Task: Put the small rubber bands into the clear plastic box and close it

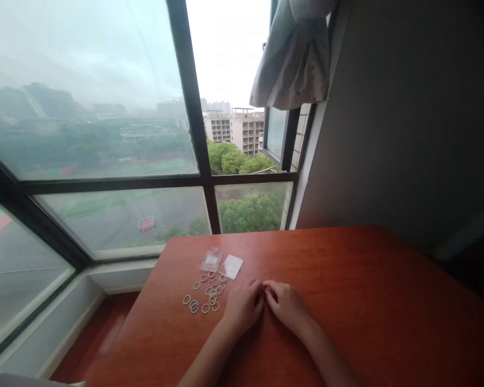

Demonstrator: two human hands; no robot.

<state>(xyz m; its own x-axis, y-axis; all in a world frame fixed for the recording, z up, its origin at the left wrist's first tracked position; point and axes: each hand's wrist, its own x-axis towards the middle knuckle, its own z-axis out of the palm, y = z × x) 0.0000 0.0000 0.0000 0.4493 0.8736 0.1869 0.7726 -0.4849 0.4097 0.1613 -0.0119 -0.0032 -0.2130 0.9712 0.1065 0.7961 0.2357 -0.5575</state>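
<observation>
My left hand (244, 304) and my right hand (285, 304) meet fingertip to fingertip low over the table. Both have curled, closed fingers; whatever may be between them is hidden or too small to make out. To the left of my left hand, several thin pastel rings (213, 293), perhaps hair ties, lie scattered, some overlapping. Just beyond them are a small clear plastic packet (211, 260) and a white square card (233, 266), side by side.
The reddish-brown wooden table (347, 301) runs up to large dark-framed windows (205, 177). A bunched light curtain (292, 70) hangs at the open pane. A dark wall (407, 118) stands on the right. The table's left edge drops to a wooden floor (100, 328).
</observation>
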